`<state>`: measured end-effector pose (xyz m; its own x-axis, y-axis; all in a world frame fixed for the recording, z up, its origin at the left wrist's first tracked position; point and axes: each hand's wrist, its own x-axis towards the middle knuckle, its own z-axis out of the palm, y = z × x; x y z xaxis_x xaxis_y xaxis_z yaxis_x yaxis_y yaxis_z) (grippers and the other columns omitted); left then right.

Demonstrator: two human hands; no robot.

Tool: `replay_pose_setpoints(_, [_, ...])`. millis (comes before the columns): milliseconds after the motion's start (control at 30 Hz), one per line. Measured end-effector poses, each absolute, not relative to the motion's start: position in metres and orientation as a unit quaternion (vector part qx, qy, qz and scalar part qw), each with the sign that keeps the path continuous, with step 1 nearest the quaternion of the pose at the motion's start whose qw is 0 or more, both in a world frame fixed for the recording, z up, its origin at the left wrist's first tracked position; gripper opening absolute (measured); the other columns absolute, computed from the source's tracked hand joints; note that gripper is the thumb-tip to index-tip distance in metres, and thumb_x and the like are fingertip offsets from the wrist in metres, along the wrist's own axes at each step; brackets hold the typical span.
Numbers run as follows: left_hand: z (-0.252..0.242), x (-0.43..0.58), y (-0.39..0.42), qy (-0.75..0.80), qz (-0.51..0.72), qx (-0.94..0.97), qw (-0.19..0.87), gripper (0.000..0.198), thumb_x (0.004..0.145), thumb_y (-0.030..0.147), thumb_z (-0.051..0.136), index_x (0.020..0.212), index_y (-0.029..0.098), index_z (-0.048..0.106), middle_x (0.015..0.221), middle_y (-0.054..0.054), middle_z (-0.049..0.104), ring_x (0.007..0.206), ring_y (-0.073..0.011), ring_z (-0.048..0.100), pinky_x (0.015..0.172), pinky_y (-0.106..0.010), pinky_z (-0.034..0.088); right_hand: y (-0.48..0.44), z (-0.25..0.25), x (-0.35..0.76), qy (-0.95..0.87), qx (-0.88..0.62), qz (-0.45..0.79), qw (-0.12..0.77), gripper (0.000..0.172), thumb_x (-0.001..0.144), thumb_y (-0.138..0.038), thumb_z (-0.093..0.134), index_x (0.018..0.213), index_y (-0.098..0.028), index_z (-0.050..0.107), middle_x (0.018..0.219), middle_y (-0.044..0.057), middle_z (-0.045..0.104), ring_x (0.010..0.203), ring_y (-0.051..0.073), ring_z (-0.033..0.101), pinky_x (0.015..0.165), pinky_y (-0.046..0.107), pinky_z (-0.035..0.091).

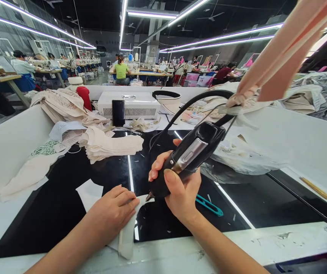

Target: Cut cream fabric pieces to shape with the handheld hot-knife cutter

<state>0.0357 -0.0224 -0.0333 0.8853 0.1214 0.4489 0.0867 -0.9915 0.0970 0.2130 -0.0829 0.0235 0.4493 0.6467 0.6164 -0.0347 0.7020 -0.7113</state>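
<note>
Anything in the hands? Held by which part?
Right hand grips the tool around its lower body. Left hand rests on the fabric; grip unclear.

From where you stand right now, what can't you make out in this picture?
All in the head view:
- Part of the pale fabric: covered by the left hand.
- Part of the black tool: behind the fingers of the right hand.
- Upper end of the peach strap: cut off by the picture's edge.
- What the worker in green is handling: blocked by their body, and too small.
</note>
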Motion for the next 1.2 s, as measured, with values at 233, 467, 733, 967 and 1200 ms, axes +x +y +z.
replay_pose_setpoints(233, [-0.031,0.036,-0.023,0.053,0.231,0.971,0.038,0.024,0.105,0.014,0.044,0.12,0.014,0.063,0.106,-0.009,0.069,0.1,-0.0213,0.067,0.097,-0.044,0.059,-0.083,0.02,0.208,-0.468,-0.348,0.218,0.783,0.041,0.088,-0.038,0.075,0.118,-0.03,0.047,0.078,-0.006,0.064,0.056,0.012,0.059,0.051,0.027,0.053])
replay_pose_setpoints(467, [-0.031,0.035,-0.024,0.058,0.231,0.97,0.054,0.023,0.105,0.015,0.045,0.118,0.015,0.063,0.107,-0.009,0.069,0.102,-0.022,0.067,0.093,-0.041,0.061,-0.086,0.024,0.217,-0.456,-0.351,0.197,0.794,0.05,0.086,-0.035,0.077,0.126,-0.03,0.048,0.078,-0.006,0.064,0.055,0.012,0.06,0.051,0.028,0.054])
replay_pose_setpoints(733, [-0.032,0.035,-0.023,0.052,0.237,0.97,0.022,0.026,0.107,0.015,0.041,0.119,0.012,0.063,0.107,-0.01,0.069,0.102,-0.022,0.068,0.101,-0.045,0.058,-0.087,0.02,0.217,-0.466,-0.353,0.191,0.789,0.039,0.089,-0.028,0.073,0.122,-0.03,0.051,0.08,-0.006,0.065,0.057,0.012,0.06,0.052,0.027,0.053])
replay_pose_setpoints(967, [-0.04,0.023,-0.04,0.157,0.221,0.962,-0.023,0.042,0.096,-0.001,0.038,0.134,0.009,0.052,0.117,-0.014,0.065,0.108,-0.0268,0.067,0.09,-0.042,0.062,-0.096,0.022,0.212,-0.456,-0.38,0.162,0.788,0.033,0.087,-0.032,0.076,0.109,-0.029,0.052,0.08,-0.006,0.065,0.057,0.012,0.061,0.052,0.027,0.054])
replay_pose_setpoints(1200, [-0.037,0.021,-0.045,0.161,0.211,0.962,0.06,0.058,0.08,-0.01,0.037,0.133,0.012,0.049,0.113,-0.012,0.064,0.102,-0.024,0.068,0.086,-0.039,0.064,-0.107,0.028,0.204,-0.449,-0.404,0.141,0.784,0.038,0.086,-0.031,0.077,0.114,-0.03,0.05,0.079,-0.006,0.065,0.057,0.012,0.06,0.051,0.027,0.055])
